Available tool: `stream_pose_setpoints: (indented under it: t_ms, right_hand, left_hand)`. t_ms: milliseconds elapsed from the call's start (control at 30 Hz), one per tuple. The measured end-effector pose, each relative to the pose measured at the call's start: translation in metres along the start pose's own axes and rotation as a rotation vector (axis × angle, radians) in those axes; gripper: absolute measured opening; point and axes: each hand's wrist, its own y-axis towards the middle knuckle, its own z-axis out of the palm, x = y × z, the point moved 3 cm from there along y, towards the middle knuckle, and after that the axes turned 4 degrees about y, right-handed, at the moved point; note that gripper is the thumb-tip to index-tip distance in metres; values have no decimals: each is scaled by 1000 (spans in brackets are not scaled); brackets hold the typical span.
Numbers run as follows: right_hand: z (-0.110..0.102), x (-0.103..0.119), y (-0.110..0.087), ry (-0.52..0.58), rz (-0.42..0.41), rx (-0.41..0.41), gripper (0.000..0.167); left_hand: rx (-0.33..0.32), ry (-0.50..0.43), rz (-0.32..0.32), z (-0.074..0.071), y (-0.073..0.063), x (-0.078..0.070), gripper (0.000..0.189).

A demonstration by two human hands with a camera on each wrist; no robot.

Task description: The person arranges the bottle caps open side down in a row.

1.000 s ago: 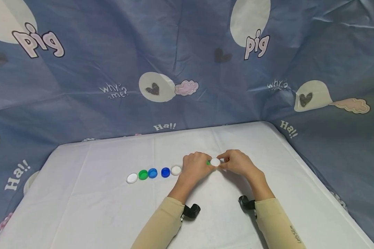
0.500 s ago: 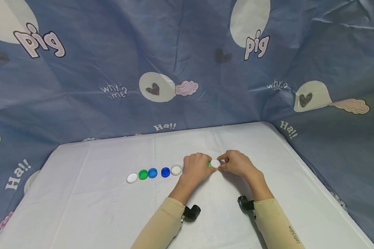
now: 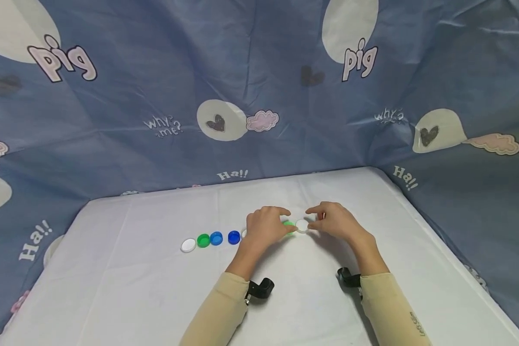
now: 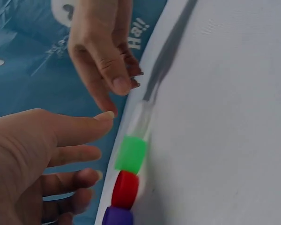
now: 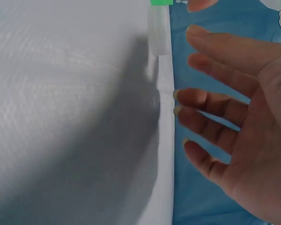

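Note:
A white bottle cap (image 3: 302,226) lies on the table at the right end of a row of caps, right beside a bright green cap (image 3: 289,226). My right hand (image 3: 335,222) hovers just right of the white cap, thumb and fingers spread apart and holding nothing. Over the green cap, my left hand (image 3: 265,226) has its thumb and index finger parted, also holding nothing. In the left wrist view, a red cap (image 4: 125,190) and a purple-blue cap (image 4: 117,216) continue the row beside the green one; in the head view my left hand hides them.
Farther left along the row are a dark blue cap (image 3: 234,237), a lighter blue cap (image 3: 216,238), a green cap (image 3: 203,240) and a white cap (image 3: 188,245). White cloth covers the table (image 3: 147,288). A blue printed curtain (image 3: 285,154) hangs behind it.
Both hands have let go of the white cap at the right end. Their fingers have spread and lifted away, the left hand shifting slightly left. The head view has shifted a little.

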Motion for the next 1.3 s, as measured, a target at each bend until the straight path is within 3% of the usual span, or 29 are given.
stream_pose_setpoints:
  t_ms: [300, 433, 700, 1000, 1200, 1300]
  right_hand:
    - [-2, 10, 6, 130, -111, 57, 50]
    - [1, 16, 7, 135, -130, 78, 50]
    - [12, 26, 10, 40, -76, 94, 51]
    - [24, 36, 13, -69, -42, 75, 47]
    - [32, 41, 14, -142, -66, 46, 37]
    - [34, 41, 14, -162, -77, 22, 33]
  left_hand:
    - [43, -72, 4, -13, 0, 11, 53]
    - [62, -89, 13, -15, -1, 11, 54]
    - [95, -121, 29, -10, -6, 8, 51]
    - [63, -52, 22, -8, -8, 6, 46]
    - [9, -24, 48, -1, -7, 5, 16]
    - [-15, -18, 59, 1, -7, 5, 10]
